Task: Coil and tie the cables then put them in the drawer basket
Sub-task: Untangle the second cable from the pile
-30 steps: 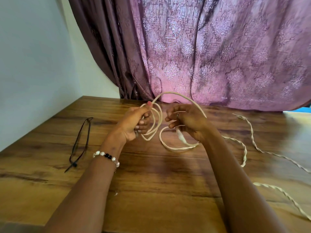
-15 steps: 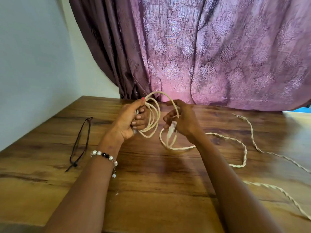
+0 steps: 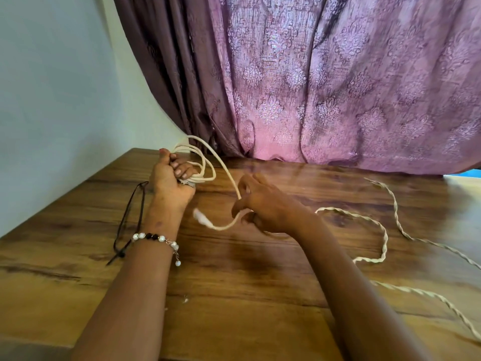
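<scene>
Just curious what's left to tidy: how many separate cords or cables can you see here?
3. A cream cable, coiled in the left hand and trailing through the right hand; a twisted cream cord on the table's right; a thin black cord at left. Others may lie out of view.

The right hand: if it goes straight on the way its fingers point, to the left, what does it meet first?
Probably the left hand, which grips the coiled cream cable. The right hand holds that cable's loose end, fingers pointing left and slightly away. Depth is unclear, so it may pass in front.
</scene>
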### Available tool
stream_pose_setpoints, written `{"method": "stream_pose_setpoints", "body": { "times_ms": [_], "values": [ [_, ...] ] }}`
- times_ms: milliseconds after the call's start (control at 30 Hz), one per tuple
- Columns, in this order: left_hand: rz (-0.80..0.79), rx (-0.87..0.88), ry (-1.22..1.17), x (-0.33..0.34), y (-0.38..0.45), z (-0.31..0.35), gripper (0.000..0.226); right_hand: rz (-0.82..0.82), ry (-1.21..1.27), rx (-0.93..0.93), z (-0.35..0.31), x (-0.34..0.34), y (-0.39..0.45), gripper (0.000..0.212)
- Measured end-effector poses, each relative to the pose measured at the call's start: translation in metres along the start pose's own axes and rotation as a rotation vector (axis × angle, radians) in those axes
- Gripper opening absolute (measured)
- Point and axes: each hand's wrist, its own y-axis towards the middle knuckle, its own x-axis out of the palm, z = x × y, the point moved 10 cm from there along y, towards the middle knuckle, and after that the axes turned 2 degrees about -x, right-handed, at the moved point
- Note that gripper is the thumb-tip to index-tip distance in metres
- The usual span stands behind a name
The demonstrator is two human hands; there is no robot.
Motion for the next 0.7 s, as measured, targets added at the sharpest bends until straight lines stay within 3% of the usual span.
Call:
{"method": "stream_pose_setpoints", "body": {
  "times_ms": [100, 133, 233, 367, 467, 567, 700],
  "values": [
    [0.088, 0.039, 0.052, -0.013, 0.007, 0.008, 0.039, 0.281, -0.088, -0.070, -0.014, -0.036, -0.002, 0.008],
    [0.127, 0.037, 0.103, -0.018, 0.009, 0.008, 0.038, 0.367, -0.066, -0.103, -0.018, -0.046, -0.003, 0.012],
    [0.179, -0.002, 0.252, -0.019, 0.007, -0.005, 0.044, 0.485, 0.202, -0.158, -0.021, -0.060, -0.004, 0.020],
    [0.050, 0.015, 0.553, 0.019, -0.018, -0.034, 0.034, 0.423, 1.041, 0.145, 0.004, -0.043, -0.003, 0.008],
    [-0.140, 0.006, 0.840, 0.039, -0.034, -0.061, 0.036, 0.528, 1.572, 0.334, 0.019, -0.032, -0.010, 0.012],
    [-0.303, -0.134, 0.950, 0.051, -0.053, -0.093, 0.029, 0.649, 1.821, 0.537, 0.044, -0.025, -0.024, 0.023],
    [-0.406, -0.228, 1.173, 0.053, -0.061, -0.110, 0.041, 0.776, 1.932, 0.654, 0.062, -0.022, -0.036, 0.014]
  ]
}}
